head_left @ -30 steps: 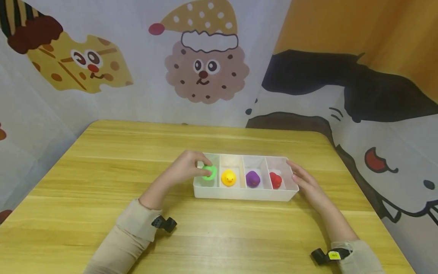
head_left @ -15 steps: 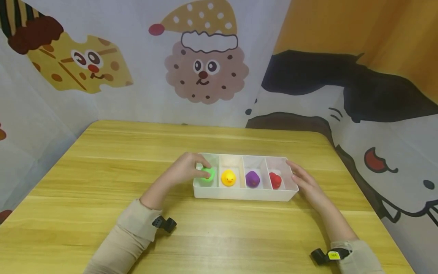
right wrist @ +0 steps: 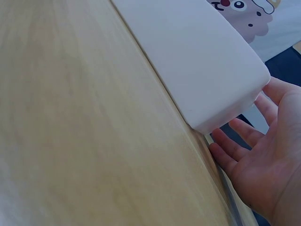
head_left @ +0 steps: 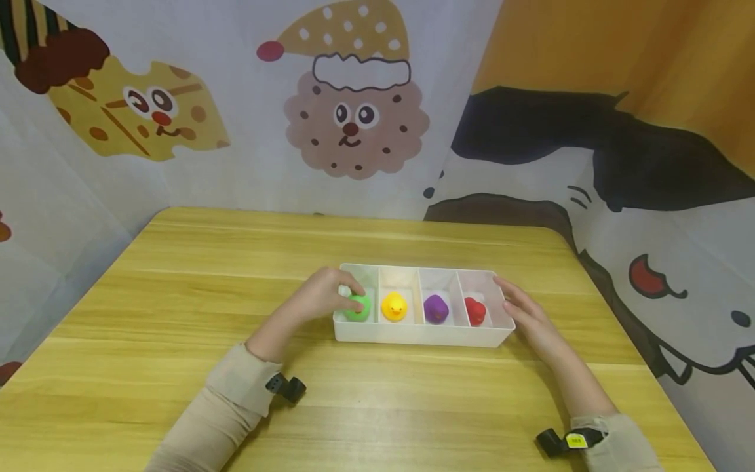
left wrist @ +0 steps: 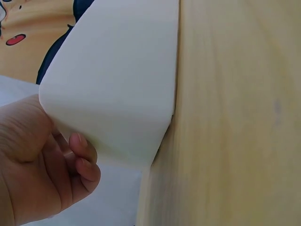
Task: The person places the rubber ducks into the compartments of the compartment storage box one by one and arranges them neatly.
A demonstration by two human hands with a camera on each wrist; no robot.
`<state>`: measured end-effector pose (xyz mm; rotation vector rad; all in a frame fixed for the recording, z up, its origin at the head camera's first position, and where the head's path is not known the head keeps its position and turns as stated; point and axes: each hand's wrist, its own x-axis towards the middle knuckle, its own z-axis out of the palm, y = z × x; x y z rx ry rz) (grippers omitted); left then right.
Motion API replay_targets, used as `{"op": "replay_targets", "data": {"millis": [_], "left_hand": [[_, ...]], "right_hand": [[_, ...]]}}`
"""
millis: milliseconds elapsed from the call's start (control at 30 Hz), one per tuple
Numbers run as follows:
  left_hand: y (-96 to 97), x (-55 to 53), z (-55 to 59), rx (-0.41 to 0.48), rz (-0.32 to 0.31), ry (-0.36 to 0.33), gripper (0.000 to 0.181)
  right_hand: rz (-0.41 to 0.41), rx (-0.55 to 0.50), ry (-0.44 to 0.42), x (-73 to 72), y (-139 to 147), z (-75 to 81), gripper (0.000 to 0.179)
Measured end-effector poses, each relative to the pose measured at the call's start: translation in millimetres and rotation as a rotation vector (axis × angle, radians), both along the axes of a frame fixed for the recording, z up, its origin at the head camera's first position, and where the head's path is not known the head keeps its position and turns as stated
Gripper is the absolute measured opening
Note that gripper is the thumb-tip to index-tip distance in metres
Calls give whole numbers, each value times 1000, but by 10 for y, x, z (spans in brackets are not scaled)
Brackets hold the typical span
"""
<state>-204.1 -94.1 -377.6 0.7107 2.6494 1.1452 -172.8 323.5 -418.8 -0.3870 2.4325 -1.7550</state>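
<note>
A white divided box (head_left: 421, 334) stands lengthwise on the table. My left hand (head_left: 318, 293) reaches over its left end, and the thumb and index finger pinch a small green rubber duck (head_left: 358, 313) low in the leftmost compartment. In the left wrist view the other fingers of the left hand (left wrist: 51, 165) curl outside the box's end wall, and the duck is hidden. Against the box's right end rests my right hand (head_left: 533, 321), fingers extended; the right wrist view shows the hand (right wrist: 263, 155) with spread fingertips at that wall.
The other compartments hold a yellow rubber duck (head_left: 394, 306), a purple toy (head_left: 436, 308) and a red toy (head_left: 474, 311), one in each. Bare wooden tabletop (head_left: 377, 406) surrounds the box. Behind the table hangs a cartoon-printed curtain (head_left: 248, 177).
The left hand has lowered the green duck deeper into the leftmost compartment, slightly toward the front. The right hand and the box have stayed put.
</note>
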Motion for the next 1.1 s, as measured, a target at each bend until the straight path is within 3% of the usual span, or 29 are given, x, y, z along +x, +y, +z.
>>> {"op": "replay_targets", "data": {"millis": [1100], "left_hand": [[61, 58, 18, -61, 80, -45, 22]], "right_hand": [[-10, 10, -19, 20, -27, 28, 52]]}}
